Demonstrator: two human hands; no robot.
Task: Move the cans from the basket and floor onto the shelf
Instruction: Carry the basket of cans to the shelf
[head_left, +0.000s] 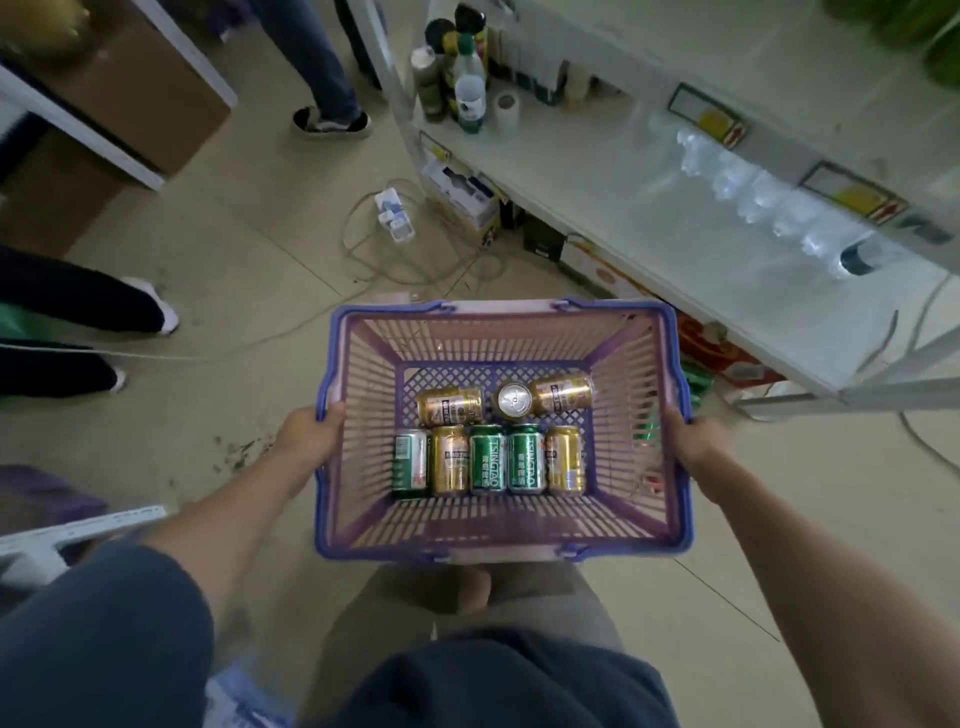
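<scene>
purple basket (503, 552) held over the floor beside the shelf (597, 171); left hand (306, 436) and right hand (693, 439) clamped on its side rims. eight cans (488, 457) inside, gold and green, one upright.

Pale tiled floor (249, 270), scuffed with dark specks at left. On it: a white power strip (394, 217) with plugs, trailing looped pale cables (395, 270); brown cardboard boxes (130, 78) at upper left. White metal shelf (597, 171) at right, tiered. On its middle tier: a cluster of bottles (457, 78) at the far end, a small white roll (506, 109) beside them, clear plastic water bottles (769, 208) nearer. Under the lowest tier, on the floor: cartons (462, 192), a red box (727, 353), green cans (696, 384) just beside it.
</scene>
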